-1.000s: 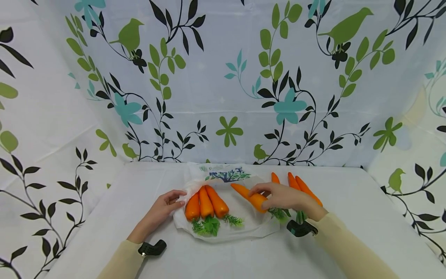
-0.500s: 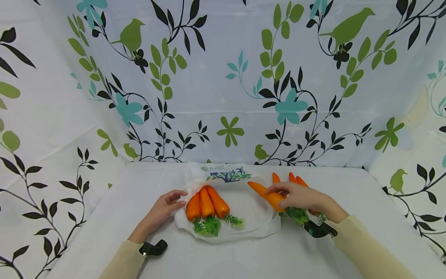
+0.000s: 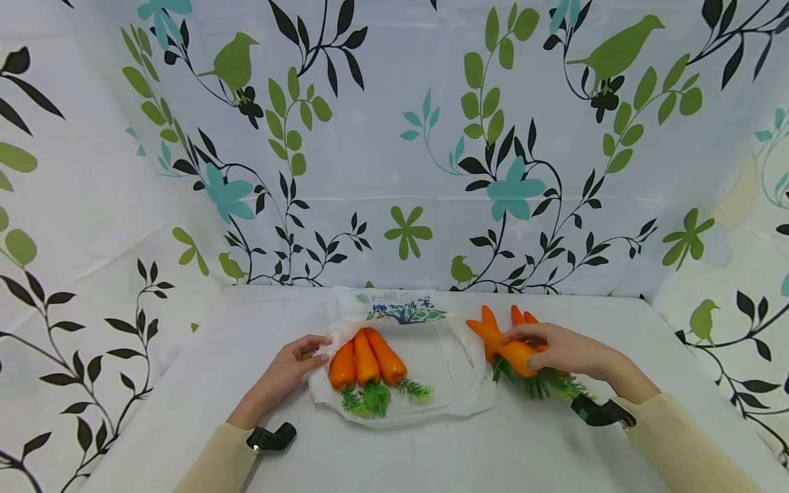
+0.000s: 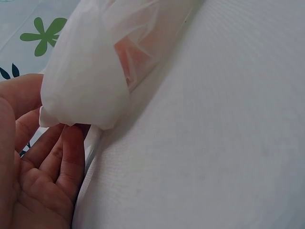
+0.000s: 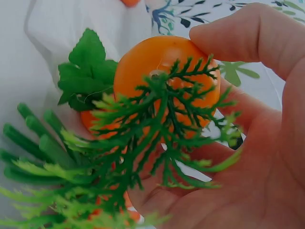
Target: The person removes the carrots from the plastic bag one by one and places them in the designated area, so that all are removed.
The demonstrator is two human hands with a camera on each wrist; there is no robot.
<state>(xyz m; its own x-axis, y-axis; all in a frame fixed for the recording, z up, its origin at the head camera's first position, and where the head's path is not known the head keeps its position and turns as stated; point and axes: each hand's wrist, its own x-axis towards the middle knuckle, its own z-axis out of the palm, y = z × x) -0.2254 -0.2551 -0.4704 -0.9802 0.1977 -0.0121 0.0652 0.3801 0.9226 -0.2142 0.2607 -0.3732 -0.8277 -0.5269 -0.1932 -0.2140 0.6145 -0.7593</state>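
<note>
In the head view my right hand (image 3: 570, 352) grips an orange carrot (image 3: 518, 355) by its thick end, the tip pointing up and left. Feathery green leaves (image 5: 162, 105) hang from its top in the right wrist view. My left hand (image 3: 294, 366) pinches the left edge of a white plastic bag (image 3: 444, 383) printed with a blue and green tree. Thumb and fingers meet at the bag's gathered rim (image 4: 86, 112) in the left wrist view. Three carrots (image 3: 366, 359) lie side by side in the bag's open mouth, leafy tops (image 3: 372, 398) toward me.
Beyond and under my right hand, more carrots (image 3: 516, 315) lie on the white table (image 3: 407, 455) to the right of the bag. A patterned curtain (image 3: 401, 171) stands behind the table. Each wrist wears a black camera band (image 3: 271, 438).
My right hand has moved right with the held carrot, from over the bag to over the carrots on the right. The left hand and the three carrots in the bag stay put.
</note>
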